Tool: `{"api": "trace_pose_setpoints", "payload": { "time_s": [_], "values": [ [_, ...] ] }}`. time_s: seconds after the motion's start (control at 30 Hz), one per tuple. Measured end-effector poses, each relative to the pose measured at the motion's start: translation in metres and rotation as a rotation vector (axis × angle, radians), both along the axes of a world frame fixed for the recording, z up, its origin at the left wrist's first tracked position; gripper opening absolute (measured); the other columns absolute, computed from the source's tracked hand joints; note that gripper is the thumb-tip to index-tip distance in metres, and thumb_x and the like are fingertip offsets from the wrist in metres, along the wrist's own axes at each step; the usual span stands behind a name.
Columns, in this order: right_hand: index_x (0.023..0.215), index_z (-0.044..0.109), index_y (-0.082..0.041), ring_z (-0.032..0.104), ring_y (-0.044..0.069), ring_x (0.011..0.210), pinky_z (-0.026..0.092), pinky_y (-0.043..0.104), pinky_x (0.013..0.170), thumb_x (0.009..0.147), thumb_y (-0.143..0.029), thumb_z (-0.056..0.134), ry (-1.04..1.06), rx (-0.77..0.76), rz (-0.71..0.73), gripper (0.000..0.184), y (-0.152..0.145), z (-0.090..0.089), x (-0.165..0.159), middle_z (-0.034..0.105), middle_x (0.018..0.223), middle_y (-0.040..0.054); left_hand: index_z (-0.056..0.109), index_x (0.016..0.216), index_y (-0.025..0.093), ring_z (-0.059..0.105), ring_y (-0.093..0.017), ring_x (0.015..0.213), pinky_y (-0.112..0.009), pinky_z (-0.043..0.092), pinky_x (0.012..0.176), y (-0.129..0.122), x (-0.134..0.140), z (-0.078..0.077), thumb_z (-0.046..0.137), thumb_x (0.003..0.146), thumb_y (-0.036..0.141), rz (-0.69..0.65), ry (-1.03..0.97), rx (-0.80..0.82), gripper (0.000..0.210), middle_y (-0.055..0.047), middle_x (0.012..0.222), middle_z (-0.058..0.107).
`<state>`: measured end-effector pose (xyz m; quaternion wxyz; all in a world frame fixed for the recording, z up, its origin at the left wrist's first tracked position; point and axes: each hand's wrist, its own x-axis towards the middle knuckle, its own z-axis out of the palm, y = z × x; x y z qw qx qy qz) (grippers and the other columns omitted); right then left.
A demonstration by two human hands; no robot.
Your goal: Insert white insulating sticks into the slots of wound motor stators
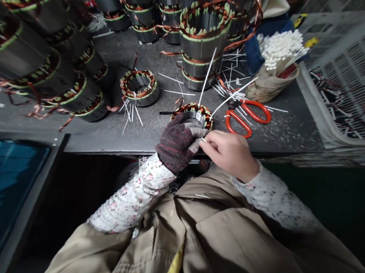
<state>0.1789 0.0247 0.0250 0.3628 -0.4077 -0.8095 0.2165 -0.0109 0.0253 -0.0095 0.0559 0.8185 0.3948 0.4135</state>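
A motor stator (194,110) with copper windings lies near the bench's front edge. Two white cable ties stick up from its rim. My left hand (178,142), in a dark knitted glove with pale fingertips, grips the stator's near side. Close beside it, my bare right hand (231,152) is closed in a pinch at the near rim, with a small white end, seemingly of a cable tie, at its fingertips. Red-handled scissors (248,117) lie just right of the stator. Another stator (139,87), with several ties hanging from it, stands to the left.
Stacked stators (202,47) fill the back and left of the bench. A cup of white cable ties (272,85) stands at the right, beside a white plastic basket (348,138) holding scraps. Loose ties lie about the scissors. A blue crate (3,196) sits lower left.
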Motion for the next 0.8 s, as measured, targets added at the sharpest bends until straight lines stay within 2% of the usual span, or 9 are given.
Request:
{"api": "trace_pose_setpoints", "payload": {
  "time_s": [0.1,0.23,0.3,0.37,0.43,0.5,0.6,0.7,0.8],
  "values": [
    [0.058,0.045,-0.022,0.045,0.012,0.055,0.031,0.031,0.055,0.095,-0.025,0.054,0.080,-0.002,0.034,0.038,-0.001,-0.007,-0.004,0.048,0.057,-0.0020,0.069,0.104,0.021,0.073,-0.022,0.108,-0.051,0.053,0.110,-0.002,0.002,0.000,0.057,0.097,0.026,0.031,0.042,-0.024,0.015,-0.004,0.104,0.078],
    [0.064,0.056,-0.021,0.051,0.012,0.060,0.040,0.029,0.058,0.100,-0.031,0.056,0.358,-0.088,0.054,0.037,-0.005,0.009,0.006,0.053,0.063,-0.0011,0.066,0.110,0.020,0.071,-0.022,0.114,-0.047,0.056,0.106,-0.005,0.003,0.002,0.062,0.097,0.029,0.064,0.015,-0.037,0.016,-0.007,0.114,0.076],
    [0.069,0.061,-0.021,0.057,0.014,0.067,0.046,0.029,0.060,0.100,-0.044,0.059,0.496,-0.223,0.122,0.039,-0.005,0.010,0.009,0.062,0.076,0.0024,0.065,0.105,0.019,0.070,-0.024,0.116,-0.046,0.058,0.103,-0.005,0.001,0.003,0.067,0.094,0.032,0.079,0.003,-0.055,0.017,-0.010,0.118,0.073],
    [0.073,0.063,-0.021,0.061,0.016,0.072,0.051,0.031,0.063,0.098,-0.058,0.059,0.614,-0.438,0.231,0.045,-0.008,0.004,0.010,0.066,0.085,0.0052,0.063,0.096,0.020,0.070,-0.026,0.114,-0.048,0.059,0.103,-0.005,-0.002,0.003,0.069,0.092,0.033,0.067,0.048,-0.035,0.015,-0.011,0.115,0.073],
    [0.071,0.060,-0.021,0.059,0.016,0.067,0.052,0.032,0.061,0.095,-0.060,0.062,0.695,-0.633,0.258,0.046,-0.014,-0.001,0.013,0.063,0.076,0.0035,0.062,0.089,0.020,0.072,-0.025,0.109,-0.049,0.059,0.103,-0.005,-0.003,0.004,0.067,0.093,0.031,0.057,0.123,0.006,0.012,-0.009,0.106,0.075],
    [0.065,0.054,-0.021,0.051,0.013,0.058,0.046,0.029,0.055,0.093,-0.054,0.068,0.770,-0.717,0.196,0.046,-0.020,-0.001,0.018,0.052,0.062,-0.0013,0.062,0.086,0.020,0.073,-0.024,0.100,-0.048,0.058,0.104,-0.005,-0.003,0.006,0.065,0.094,0.028,0.068,0.164,0.018,0.012,-0.006,0.095,0.075],
    [0.063,0.049,-0.022,0.046,0.012,0.056,0.045,0.027,0.054,0.091,-0.048,0.070,0.855,-0.695,0.119,0.044,-0.011,0.005,0.016,0.042,0.058,-0.0039,0.062,0.085,0.020,0.073,-0.021,0.090,-0.049,0.056,0.108,-0.004,0.000,0.006,0.065,0.095,0.029,0.044,0.172,-0.011,0.014,-0.004,0.086,0.074],
    [0.069,0.042,-0.024,0.053,0.014,0.065,0.052,0.030,0.064,0.094,-0.054,0.062,0.873,-0.579,0.051,0.043,0.013,0.005,-0.009,0.046,0.066,-0.0022,0.061,0.082,0.020,0.072,-0.022,0.087,-0.053,0.053,0.113,-0.002,0.002,0.004,0.065,0.095,0.036,-0.020,0.210,-0.042,0.021,-0.004,0.082,0.073],
    [0.074,0.042,-0.026,0.056,0.014,0.065,0.051,0.029,0.059,0.098,-0.064,0.048,0.782,-0.440,0.015,0.045,0.029,-0.003,-0.034,0.050,0.069,-0.0012,0.062,0.082,0.021,0.072,-0.026,0.087,-0.058,0.052,0.113,0.001,0.000,0.000,0.066,0.093,0.040,-0.031,0.286,-0.011,0.022,-0.005,0.080,0.072]
  ]
}}
